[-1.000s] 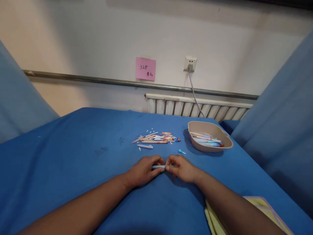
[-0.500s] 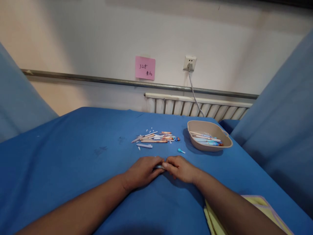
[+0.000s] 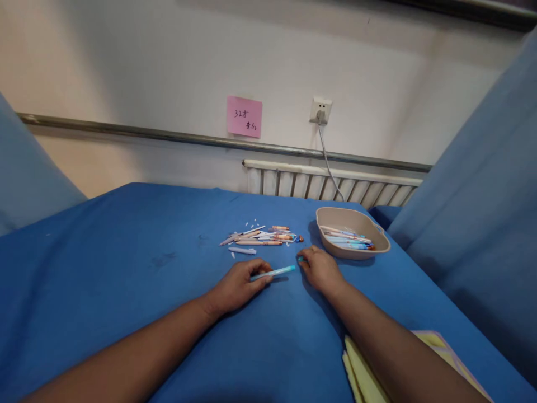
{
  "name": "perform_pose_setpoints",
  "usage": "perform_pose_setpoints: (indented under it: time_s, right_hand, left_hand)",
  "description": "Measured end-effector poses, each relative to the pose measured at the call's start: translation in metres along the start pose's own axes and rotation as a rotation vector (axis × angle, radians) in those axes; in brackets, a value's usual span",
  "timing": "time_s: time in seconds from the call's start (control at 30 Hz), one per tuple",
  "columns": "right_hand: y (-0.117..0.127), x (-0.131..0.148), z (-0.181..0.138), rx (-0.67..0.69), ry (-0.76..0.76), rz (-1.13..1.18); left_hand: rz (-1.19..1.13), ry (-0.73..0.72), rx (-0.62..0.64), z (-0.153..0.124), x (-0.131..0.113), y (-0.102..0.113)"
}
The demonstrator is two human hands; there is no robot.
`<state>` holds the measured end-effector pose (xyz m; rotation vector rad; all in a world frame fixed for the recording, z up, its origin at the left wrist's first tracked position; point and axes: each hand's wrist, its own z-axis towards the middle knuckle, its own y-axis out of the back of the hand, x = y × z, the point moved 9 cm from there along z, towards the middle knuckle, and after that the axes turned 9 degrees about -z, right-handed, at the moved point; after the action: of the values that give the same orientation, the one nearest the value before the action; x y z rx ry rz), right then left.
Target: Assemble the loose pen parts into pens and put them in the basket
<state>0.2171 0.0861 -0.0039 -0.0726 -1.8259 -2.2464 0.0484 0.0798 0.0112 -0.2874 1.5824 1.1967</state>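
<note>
My left hand [image 3: 239, 282] rests on the blue cloth [image 3: 126, 268] with its fingers closed round a light blue pen [image 3: 274, 272], whose free end points right. My right hand [image 3: 321, 270] lies apart from it, a little farther out, fingertips pinched on a small teal cap [image 3: 301, 258] of which only a sliver shows. Just beyond both hands lies a loose pile of pens and pen parts [image 3: 262, 238]. Right of the pile stands a beige tray [image 3: 380, 245] holding several pens.
A pink note [image 3: 244, 116], a wall socket with a cable [image 3: 320, 109] and a radiator [image 3: 331, 184] are behind the table. Blue fabric rises at both sides. A yellow cloth [image 3: 369, 375] lies by my right forearm.
My hands have come apart. The left keeps the pen, which now shows fully. The right has moved forward and right onto the small teal cap that lay alone on the cloth.
</note>
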Motion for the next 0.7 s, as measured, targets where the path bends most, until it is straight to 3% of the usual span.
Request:
perform_pose_setpoints:
  time_s: [0.17, 0.37, 0.47, 0.57, 0.7]
  right_hand:
    - [-0.002, -0.002, 0.004, -0.036, -0.037, 0.168]
    - [-0.008, -0.015, 0.007, -0.081, -0.298, 1.102]
    - [-0.003, -0.01, 0.004, -0.122, -0.331, 1.397]
    - [-0.002, -0.005, 0.001, -0.129, -0.344, 1.538]
    - [-0.001, 0.001, 0.0, -0.133, -0.295, 1.565]
  left_hand:
    - [-0.185, 0.094, -0.005, 0.004, 0.009, -0.002]
    - [-0.34, 0.131, -0.019, 0.005, 0.02, -0.003]
    - [-0.378, 0.134, -0.027, 0.006, 0.022, -0.003]
    - [-0.394, 0.146, -0.035, 0.006, 0.024, -0.003]
    - [-0.42, 0.144, -0.029, 0.006, 0.025, -0.004]
